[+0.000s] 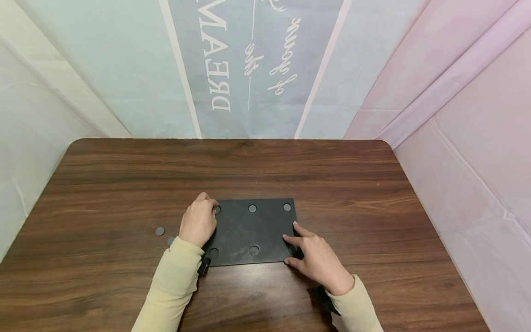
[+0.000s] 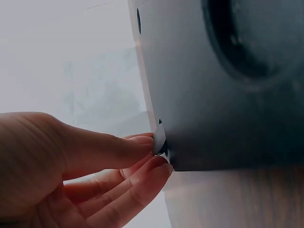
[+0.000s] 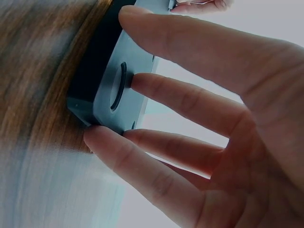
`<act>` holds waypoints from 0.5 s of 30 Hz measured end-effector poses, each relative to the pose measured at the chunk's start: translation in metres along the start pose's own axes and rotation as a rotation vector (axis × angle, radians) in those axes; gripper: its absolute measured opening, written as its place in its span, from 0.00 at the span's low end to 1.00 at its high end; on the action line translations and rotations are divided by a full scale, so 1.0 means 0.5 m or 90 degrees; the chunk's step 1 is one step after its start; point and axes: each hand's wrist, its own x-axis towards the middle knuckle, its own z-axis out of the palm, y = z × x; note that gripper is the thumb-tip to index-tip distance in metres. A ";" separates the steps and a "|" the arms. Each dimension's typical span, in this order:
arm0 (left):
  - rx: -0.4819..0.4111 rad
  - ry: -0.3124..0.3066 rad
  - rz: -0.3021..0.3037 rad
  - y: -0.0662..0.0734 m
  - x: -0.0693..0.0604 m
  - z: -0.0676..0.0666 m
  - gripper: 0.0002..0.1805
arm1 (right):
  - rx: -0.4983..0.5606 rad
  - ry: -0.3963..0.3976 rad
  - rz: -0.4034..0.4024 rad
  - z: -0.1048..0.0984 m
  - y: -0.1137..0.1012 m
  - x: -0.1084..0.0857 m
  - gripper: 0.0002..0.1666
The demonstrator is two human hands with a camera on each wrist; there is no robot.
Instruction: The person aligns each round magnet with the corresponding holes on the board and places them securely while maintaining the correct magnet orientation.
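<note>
A dark grey rectangular board (image 1: 269, 230) with round recesses lies flat between both hands. My left hand (image 1: 198, 222) is at its far left corner, pinching a small thin grey disc (image 2: 160, 138) between thumb and fingers, tilted at the recess there. Lighter grey discs show in the far middle recess (image 1: 252, 208) and the far right recess (image 1: 287, 207). The near recesses look dark like the board. Fingers spread and fairly straight, my right hand (image 1: 317, 256) touches the near right corner, with thumb on the near edge and fingertips along the right side and top.
Left of the board, one loose grey disc (image 1: 160, 231) lies on the brown wood-grain table (image 1: 124, 184); another disc (image 1: 170, 240) is partly hidden by the left sleeve. A printed cloth backdrop (image 1: 249, 92) hangs behind the far table edge.
</note>
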 end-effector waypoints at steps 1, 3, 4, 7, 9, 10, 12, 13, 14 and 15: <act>0.003 -0.001 0.002 0.001 0.000 0.000 0.10 | 0.000 -0.001 0.000 0.000 0.000 0.000 0.30; 0.011 -0.001 0.007 0.002 -0.001 0.000 0.10 | 0.002 -0.002 0.001 0.000 0.000 0.000 0.30; 0.016 -0.001 0.010 0.002 -0.002 0.001 0.10 | 0.002 -0.003 0.002 0.000 0.000 0.000 0.30; 0.027 0.003 0.017 0.003 -0.005 0.001 0.10 | 0.003 -0.004 0.003 0.000 -0.001 0.000 0.30; 0.034 0.005 0.019 0.004 -0.007 0.001 0.10 | 0.003 -0.004 0.003 0.000 -0.001 0.000 0.30; 0.038 0.005 0.020 0.004 -0.008 0.002 0.10 | 0.003 -0.004 0.003 0.000 -0.001 0.000 0.30; 0.044 0.004 0.022 0.004 -0.010 0.003 0.10 | 0.003 -0.005 0.002 0.000 -0.001 0.000 0.30; 0.048 0.004 0.024 0.005 -0.010 0.003 0.10 | 0.003 -0.005 0.002 0.000 -0.001 0.000 0.30; 0.052 0.002 0.025 0.005 -0.011 0.004 0.10 | 0.003 -0.005 0.002 0.000 -0.001 0.000 0.30; 0.055 0.003 0.028 0.005 -0.012 0.005 0.10 | 0.003 -0.006 0.002 0.000 -0.001 0.000 0.30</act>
